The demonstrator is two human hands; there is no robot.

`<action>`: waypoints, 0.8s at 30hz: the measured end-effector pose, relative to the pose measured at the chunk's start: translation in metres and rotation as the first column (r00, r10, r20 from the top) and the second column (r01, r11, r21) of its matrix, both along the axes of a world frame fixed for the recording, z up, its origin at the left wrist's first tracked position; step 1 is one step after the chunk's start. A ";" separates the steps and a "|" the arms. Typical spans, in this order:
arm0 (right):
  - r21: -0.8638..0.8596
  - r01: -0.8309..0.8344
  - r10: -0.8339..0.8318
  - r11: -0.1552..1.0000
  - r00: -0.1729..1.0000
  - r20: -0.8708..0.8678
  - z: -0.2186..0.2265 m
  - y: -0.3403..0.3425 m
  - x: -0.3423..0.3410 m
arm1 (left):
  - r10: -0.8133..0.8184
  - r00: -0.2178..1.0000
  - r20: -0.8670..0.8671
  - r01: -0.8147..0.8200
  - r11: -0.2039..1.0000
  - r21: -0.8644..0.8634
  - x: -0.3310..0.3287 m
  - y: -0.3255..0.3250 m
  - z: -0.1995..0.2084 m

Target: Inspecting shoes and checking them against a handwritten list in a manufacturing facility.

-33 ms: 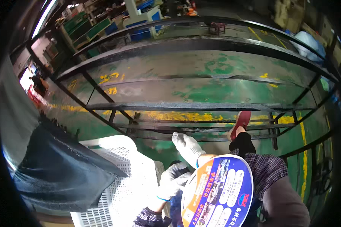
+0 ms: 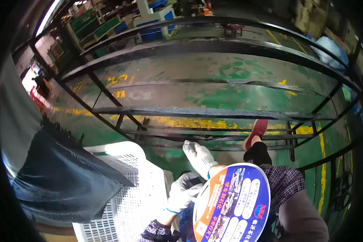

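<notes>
Both of my hands wear pale knitted work gloves. My left hand is beside the left edge of an oval printed hand fan, coloured blue and orange. Its fingers are curled and pinched together near the fan's edge; what lies between them, if anything, is hidden. Just beyond, my right hand reaches out from behind the fan with its fingers stretched toward the far left. The fan covers most of my right forearm, and its lower end runs out of view. I cannot tell what holds it up.
A white perforated plastic basket stands on the left, with dark blue cloth hanging over it. Ahead, a black metal frame rack spans the green floor. A red shoe sits by its lower bars. Machinery fills the far left.
</notes>
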State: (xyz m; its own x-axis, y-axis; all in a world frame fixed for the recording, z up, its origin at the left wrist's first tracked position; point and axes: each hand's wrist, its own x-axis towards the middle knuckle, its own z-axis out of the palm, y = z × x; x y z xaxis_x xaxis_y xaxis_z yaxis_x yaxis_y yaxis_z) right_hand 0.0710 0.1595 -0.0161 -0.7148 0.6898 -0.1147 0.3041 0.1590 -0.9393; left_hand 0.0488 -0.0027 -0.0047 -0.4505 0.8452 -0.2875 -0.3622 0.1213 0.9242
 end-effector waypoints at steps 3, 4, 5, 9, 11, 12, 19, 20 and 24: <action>0.071 -0.019 0.020 0.997 1.000 -0.006 -0.021 -0.016 -0.007 | 0.008 0.925 -0.380 -0.114 0.960 -0.256 0.003 0.004 0.007; -0.037 -0.011 0.009 0.999 0.999 -0.048 -0.026 -0.021 -0.012 | 0.009 0.892 -0.452 -0.129 0.963 -0.235 0.003 0.002 0.012; 0.038 0.007 -0.004 0.999 0.997 -0.076 -0.030 -0.024 -0.013 | -0.008 0.874 -0.485 -0.127 0.961 -0.245 0.002 0.002 0.016; 0.021 0.011 -0.011 1.000 1.000 -0.016 -0.031 -0.027 -0.018 | -0.101 0.720 -0.687 -0.152 0.942 -0.298 -0.001 0.000 0.032; 0.040 -0.014 0.013 0.999 0.999 0.030 -0.030 -0.024 -0.016 | -0.140 0.603 -0.786 -0.176 0.937 -0.302 0.000 0.000 0.033; 0.050 -0.026 0.023 0.998 0.998 0.054 -0.030 -0.024 -0.014 | -0.107 0.554 -0.826 -0.182 0.952 -0.246 0.000 0.000 0.033; -0.020 -0.073 0.075 0.997 0.990 0.119 -0.045 -0.024 -0.022 | -0.063 0.467 -0.882 -0.218 0.959 -0.184 -0.001 -0.004 0.019; -0.054 -0.070 0.077 0.996 0.986 0.146 -0.045 -0.024 -0.022 | -0.055 0.443 -0.895 -0.237 0.955 -0.176 -0.001 -0.004 0.018; -0.429 -0.015 0.127 0.903 0.964 0.232 -0.040 -0.023 -0.016 | -0.029 0.496 -0.868 -0.268 0.946 -0.185 -0.005 -0.004 0.015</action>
